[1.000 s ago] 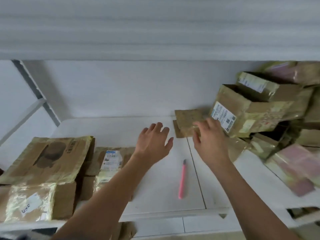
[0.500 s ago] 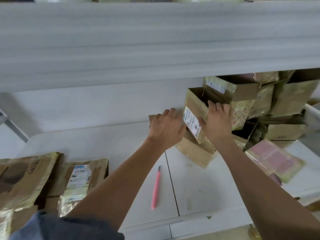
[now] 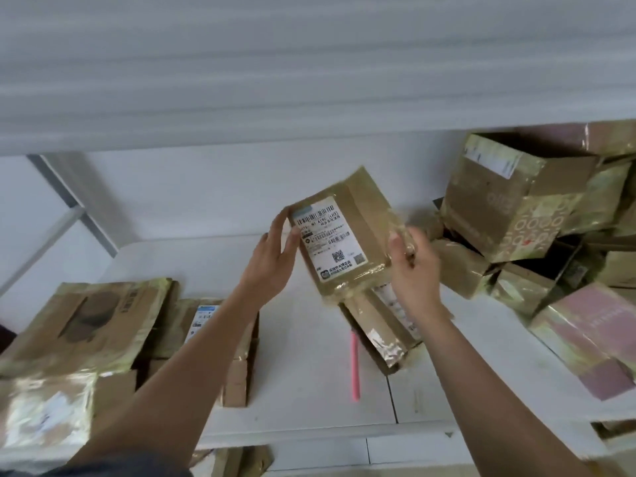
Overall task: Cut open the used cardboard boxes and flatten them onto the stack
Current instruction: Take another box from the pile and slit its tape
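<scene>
A small taped cardboard box [image 3: 358, 215] with a white shipping label is held up above the white table [image 3: 303, 383], label facing me. My left hand [image 3: 272, 259] holds its left edge, thumb on the label side. My right hand [image 3: 411, 270] grips its right edge, fingers curled round the taped side. A pink utility knife [image 3: 354, 364] lies on the table below, partly behind another taped box [image 3: 382, 325] that lies there. At the left sits the stack of flattened boxes [image 3: 82, 321].
A pile of used taped boxes [image 3: 512, 208] fills the right side of the table, with a pinkish one [image 3: 592, 335] nearest the front edge. A white shelf board [image 3: 309, 70] hangs low overhead. More cardboard [image 3: 234, 459] shows beneath the table's front edge.
Both hands reached into the pile on the right, took hold of the labelled box and lifted it out toward the middle, above the knife.
</scene>
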Action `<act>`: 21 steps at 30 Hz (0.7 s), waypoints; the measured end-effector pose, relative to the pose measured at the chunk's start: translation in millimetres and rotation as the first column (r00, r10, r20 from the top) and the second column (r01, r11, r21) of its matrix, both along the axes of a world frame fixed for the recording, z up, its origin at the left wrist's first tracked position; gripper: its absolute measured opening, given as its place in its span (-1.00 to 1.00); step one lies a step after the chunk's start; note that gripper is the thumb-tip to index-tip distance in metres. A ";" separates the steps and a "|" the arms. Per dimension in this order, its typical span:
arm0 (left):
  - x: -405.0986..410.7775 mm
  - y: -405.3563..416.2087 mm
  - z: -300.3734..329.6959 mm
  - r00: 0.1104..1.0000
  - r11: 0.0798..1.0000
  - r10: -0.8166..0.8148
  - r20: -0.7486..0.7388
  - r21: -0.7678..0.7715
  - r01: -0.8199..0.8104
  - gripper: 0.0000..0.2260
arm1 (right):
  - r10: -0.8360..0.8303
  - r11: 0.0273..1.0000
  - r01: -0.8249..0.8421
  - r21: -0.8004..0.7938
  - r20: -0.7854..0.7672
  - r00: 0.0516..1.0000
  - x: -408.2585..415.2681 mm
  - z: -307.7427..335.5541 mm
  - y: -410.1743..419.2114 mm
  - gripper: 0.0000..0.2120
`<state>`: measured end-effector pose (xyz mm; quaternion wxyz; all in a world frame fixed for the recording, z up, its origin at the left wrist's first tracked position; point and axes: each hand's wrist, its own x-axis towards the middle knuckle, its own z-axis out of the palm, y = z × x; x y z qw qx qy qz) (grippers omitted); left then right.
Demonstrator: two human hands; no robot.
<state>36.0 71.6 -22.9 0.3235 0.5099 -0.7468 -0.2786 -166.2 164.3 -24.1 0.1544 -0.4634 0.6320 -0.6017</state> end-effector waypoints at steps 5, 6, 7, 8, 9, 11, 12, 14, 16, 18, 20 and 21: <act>31.5 7.8 -1.0 0.910 0.959 0.126 -0.395 0.282 -0.011 -0.31 | -0.021 0.962 -0.179 0.207 0.708 0.706 45.9 -42.6 -5.9 -0.71; 38.7 7.0 -0.6 0.870 0.941 0.191 -0.455 0.336 -0.031 -0.27 | -0.027 0.959 -0.213 0.188 0.807 0.589 52.9 -49.8 -7.0 -0.74; 45.7 6.3 -1.1 0.846 0.917 0.247 -0.473 0.396 -0.046 -0.25 | -0.026 0.952 -0.248 0.180 0.855 0.518 58.3 -57.2 -8.4 -0.77; 52.0 6.0 -2.3 0.834 0.885 0.288 -0.470 0.463 -0.045 -0.26 | -0.026 0.937 -0.290 0.193 0.869 0.494 62.9 -63.9 -9.9 -0.80; 56.7 6.7 -4.7 0.829 0.847 0.318 -0.460 0.531 -0.030 -0.28 | -0.030 0.915 -0.333 0.227 0.863 0.504 67.2 -70.5 -10.9 -0.81; 62.6 9.9 -12.8 0.817 0.772 0.359 -0.452 0.636 0.012 -0.29 | -0.041 0.850 -0.410 0.329 0.819 0.572 77.6 -82.8 -11.1 -0.78; 64.1 11.4 -18.4 0.820 0.747 0.375 -0.434 0.665 0.011 -0.27 | -0.038 0.811 -0.440 0.385 0.786 0.617 82.8 -88.4 -9.0 -0.76; 65.3 15.1 -30.7 0.845 0.717 0.403 -0.353 0.695 -0.052 -0.23 | -0.025 0.716 -0.449 0.536 0.661 0.750 90.2 -99.7 -0.4 -0.73; 63.8 20.2 -43.5 0.887 0.724 0.376 -0.269 0.683 -0.100 -0.20 | 0.039 0.629 -0.338 0.700 0.405 0.913 90.2 -115.9 10.9 -0.68; 58.1 26.3 -51.1 0.926 0.755 0.298 -0.231 0.651 -0.080 -0.14 | 0.070 0.655 -0.195 0.730 0.199 0.978 84.4 -128.2 20.2 -0.68; 50.2 28.0 -52.7 0.954 0.790 0.246 -0.174 0.606 -0.093 -0.13 | 0.067 0.718 -0.125 0.685 0.112 0.992 75.4 -130.6 25.0 -0.73; 46.3 27.1 -52.9 0.965 0.806 0.223 -0.139 0.583 -0.102 -0.13 | 0.080 0.733 -0.104 0.672 0.066 0.995 68.6 -130.4 25.7 -0.70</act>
